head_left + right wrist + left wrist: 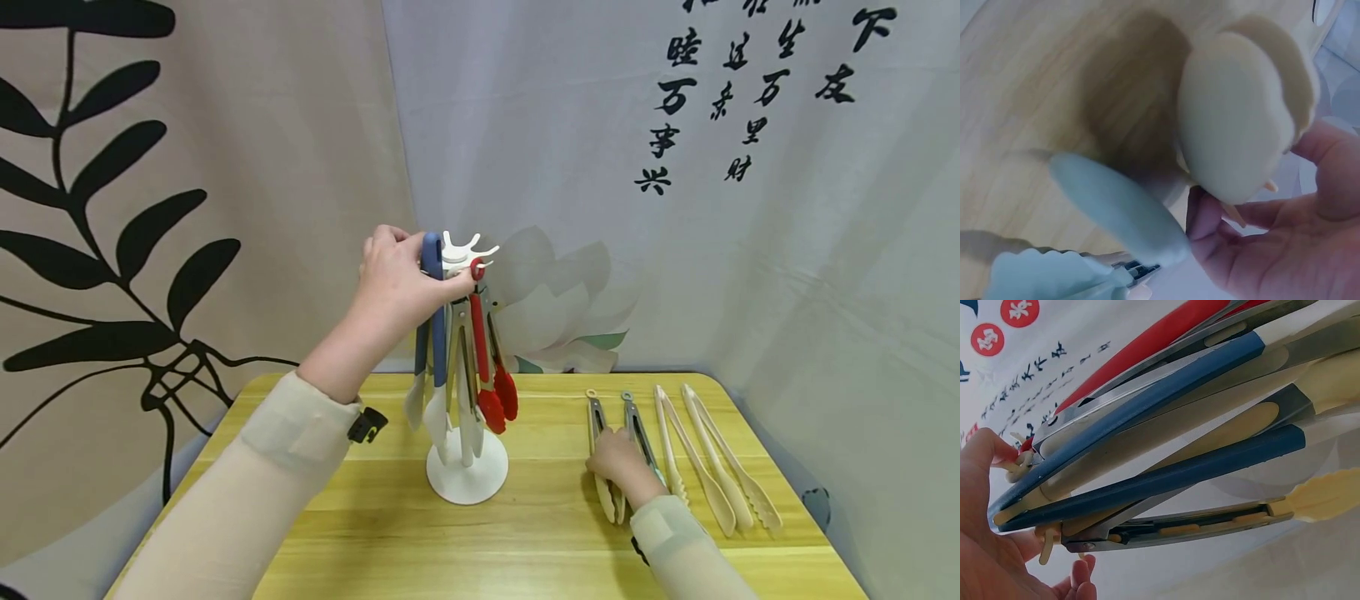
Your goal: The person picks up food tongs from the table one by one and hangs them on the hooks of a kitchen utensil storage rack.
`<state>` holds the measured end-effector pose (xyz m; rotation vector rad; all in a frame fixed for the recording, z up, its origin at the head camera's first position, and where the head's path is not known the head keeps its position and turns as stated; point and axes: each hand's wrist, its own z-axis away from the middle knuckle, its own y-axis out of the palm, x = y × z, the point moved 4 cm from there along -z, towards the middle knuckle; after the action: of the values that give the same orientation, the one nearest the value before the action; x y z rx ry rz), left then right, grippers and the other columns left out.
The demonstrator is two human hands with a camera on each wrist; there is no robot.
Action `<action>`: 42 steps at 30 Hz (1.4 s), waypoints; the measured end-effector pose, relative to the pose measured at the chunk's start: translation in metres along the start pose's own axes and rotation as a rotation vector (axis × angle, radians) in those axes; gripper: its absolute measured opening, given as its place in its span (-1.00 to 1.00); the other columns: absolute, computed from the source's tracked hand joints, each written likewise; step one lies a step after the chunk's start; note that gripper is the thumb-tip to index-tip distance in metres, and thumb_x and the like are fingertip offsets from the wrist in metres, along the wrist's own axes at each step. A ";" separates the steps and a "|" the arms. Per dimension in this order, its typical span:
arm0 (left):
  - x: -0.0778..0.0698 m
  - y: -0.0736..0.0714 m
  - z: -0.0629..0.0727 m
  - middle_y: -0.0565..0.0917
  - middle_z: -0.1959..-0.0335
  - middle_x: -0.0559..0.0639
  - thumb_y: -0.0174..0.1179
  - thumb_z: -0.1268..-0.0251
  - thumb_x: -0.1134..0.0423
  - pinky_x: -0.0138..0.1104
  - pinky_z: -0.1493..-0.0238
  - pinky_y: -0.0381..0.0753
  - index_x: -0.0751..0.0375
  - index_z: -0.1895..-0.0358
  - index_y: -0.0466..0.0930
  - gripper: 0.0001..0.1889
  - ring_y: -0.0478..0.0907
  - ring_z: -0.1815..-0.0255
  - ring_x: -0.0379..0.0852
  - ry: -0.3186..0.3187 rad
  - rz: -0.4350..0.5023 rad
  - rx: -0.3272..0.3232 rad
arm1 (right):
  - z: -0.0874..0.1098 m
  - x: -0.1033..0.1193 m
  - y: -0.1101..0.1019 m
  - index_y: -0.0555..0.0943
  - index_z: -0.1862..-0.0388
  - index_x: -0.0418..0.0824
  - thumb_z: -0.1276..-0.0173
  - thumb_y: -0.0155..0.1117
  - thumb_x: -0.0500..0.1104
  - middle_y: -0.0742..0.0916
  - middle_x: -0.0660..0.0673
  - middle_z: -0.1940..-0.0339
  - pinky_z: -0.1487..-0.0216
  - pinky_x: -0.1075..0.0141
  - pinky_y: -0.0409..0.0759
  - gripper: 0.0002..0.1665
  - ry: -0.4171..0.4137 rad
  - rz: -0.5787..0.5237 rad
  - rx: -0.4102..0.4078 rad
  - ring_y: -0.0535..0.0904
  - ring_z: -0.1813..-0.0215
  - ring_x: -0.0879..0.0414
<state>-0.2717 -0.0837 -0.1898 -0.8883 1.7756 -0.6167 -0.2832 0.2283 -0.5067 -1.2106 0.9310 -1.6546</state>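
At the top of a white stand (487,475), my left hand (390,279) grips the hooked ring (459,256), fingers behind and thumb across the front. Tongs with blue handles (1141,406) and white heads hang beside the palm. Red tongs (480,350) hang near the thumb tip, among several other tongs. Down on the table at right, my right hand (621,465) holds cream-headed tongs (1229,119) with metal arms around their middle. Pale teal tongs (1116,209) lie right beside that hand, partly covered by it in the head view.
Two pairs of long cream tongs, one pair (693,458) nearer and another pair (738,467) farther right, lie on the wooden table (360,533). A printed cloth (525,100) with dark lettering and leaves hangs behind the table.
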 end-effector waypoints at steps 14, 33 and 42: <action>0.002 0.000 -0.002 0.31 -0.13 0.09 0.26 0.09 -0.25 -0.11 0.01 0.42 0.13 -0.19 0.48 -0.24 0.17 -0.14 0.01 -0.007 0.016 0.020 | 0.003 0.000 -0.001 0.21 -0.29 -0.60 -0.14 0.12 -0.26 0.33 -0.58 -0.09 0.24 0.05 0.53 -0.25 -0.029 -0.168 0.055 0.42 0.13 -0.22; 0.006 0.001 -0.002 0.32 -0.07 0.08 0.28 0.08 -0.20 -0.16 0.03 0.43 0.21 -0.02 0.56 -0.35 0.17 -0.11 0.00 0.045 0.070 -0.013 | 0.014 0.024 -0.013 0.02 -0.48 -0.36 -0.23 0.15 -0.21 0.26 -0.50 -0.29 0.08 -0.04 0.53 -0.10 -0.116 -0.348 -0.021 0.43 -0.06 -0.24; 0.010 0.003 -0.003 0.32 0.00 0.05 0.32 0.11 -0.19 -0.20 0.07 0.41 0.15 0.04 0.61 -0.40 0.18 -0.08 -0.02 0.066 0.124 -0.035 | 0.024 0.041 -0.023 0.02 -0.47 -0.39 -0.26 0.23 -0.19 0.37 -0.43 -0.12 0.03 -0.04 0.55 -0.09 -0.192 -0.418 -0.066 0.47 -0.04 -0.19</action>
<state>-0.2771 -0.0898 -0.1961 -0.7826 1.8901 -0.5411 -0.2716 0.1964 -0.4666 -1.6631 0.6462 -1.7943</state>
